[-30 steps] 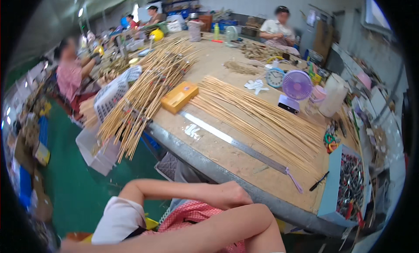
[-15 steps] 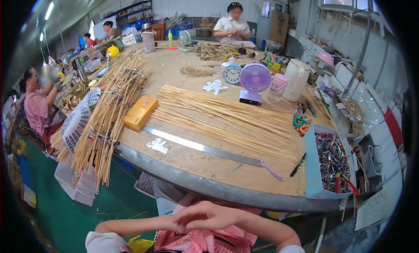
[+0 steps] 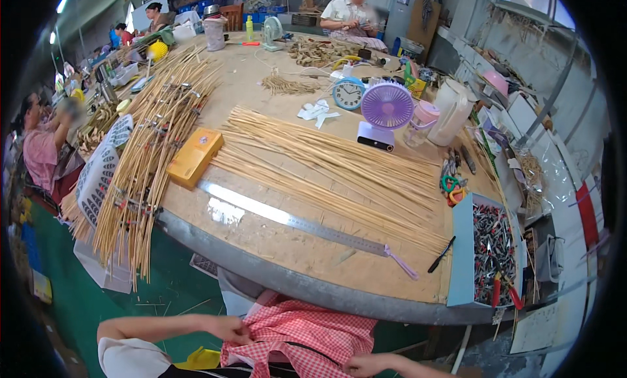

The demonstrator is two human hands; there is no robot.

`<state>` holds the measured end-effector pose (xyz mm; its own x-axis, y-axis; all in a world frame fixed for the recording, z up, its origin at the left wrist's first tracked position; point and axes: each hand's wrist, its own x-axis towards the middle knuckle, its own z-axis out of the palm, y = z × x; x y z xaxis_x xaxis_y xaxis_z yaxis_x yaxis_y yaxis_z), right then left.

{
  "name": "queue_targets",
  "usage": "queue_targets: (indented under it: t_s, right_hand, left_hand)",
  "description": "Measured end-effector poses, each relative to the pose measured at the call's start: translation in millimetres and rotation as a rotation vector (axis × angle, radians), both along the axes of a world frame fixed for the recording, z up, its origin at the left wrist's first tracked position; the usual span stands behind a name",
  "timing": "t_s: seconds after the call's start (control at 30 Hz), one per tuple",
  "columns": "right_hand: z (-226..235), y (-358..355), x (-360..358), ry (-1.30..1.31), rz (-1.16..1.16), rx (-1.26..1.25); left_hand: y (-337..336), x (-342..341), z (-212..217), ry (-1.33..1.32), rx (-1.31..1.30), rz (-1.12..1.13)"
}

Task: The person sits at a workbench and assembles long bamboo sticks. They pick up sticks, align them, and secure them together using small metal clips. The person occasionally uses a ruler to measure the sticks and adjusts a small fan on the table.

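Both hands' grip pinching red checked cloth [image 3: 294, 335] at lap: left hand [image 3: 232, 329], right hand [image 3: 362, 363]. Beyond, long wooden counter [image 3: 261, 237] in workshop: one steel ruler [image 3: 294, 221], one purple fan [image 3: 386, 107], one clock [image 3: 348, 93].

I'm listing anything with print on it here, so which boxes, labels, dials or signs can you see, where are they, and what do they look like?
Yellow-orange box: flat, rectangular, left on the table, small label on top.
Light blue box: open, long, right table edge, full of small metal clips.
Clock: round, blue rim, white dial, beside the purple fan.
No screens show.
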<state>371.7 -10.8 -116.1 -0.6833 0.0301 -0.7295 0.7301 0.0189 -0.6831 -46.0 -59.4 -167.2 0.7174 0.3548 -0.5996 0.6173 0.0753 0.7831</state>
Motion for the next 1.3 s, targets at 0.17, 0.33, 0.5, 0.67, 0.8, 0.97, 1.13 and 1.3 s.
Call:
queue_targets:
  t_s: [0.17,0.33,0.5,0.67,0.8,0.97,1.13,1.3]
  right_hand:
    - [25,3,0,-0.132,-0.252,0.198]
    - [39,32,-24,-0.192,-0.322,0.446]
    - [42,62,-48,-0.202,-0.270,0.595]
    - [45,77,-63,-0.192,-0.173,0.703]
    - [47,84,-70,-0.164,-0.109,0.744]
    - [40,80,-69,-0.136,-0.054,0.778]
    - [30,73,-67,-0.073,0.031,0.814]
    - [10,46,-54,-0.022,0.125,0.845]
  left_hand:
    - [-35,-6,-41,-0.570,0.146,0.240]
    - [-24,3,-74,-0.259,0.252,0.391]
    - [-10,15,-92,-0.103,0.446,0.321]
    - [13,33,-104,-0.051,0.671,0.276]
    - [32,66,-135,0.058,0.416,0.381]
    - [33,61,-107,0.262,0.722,0.262]
    - [37,59,-89,0.301,0.847,0.133]
    - [12,75,-75,0.321,0.840,0.116]
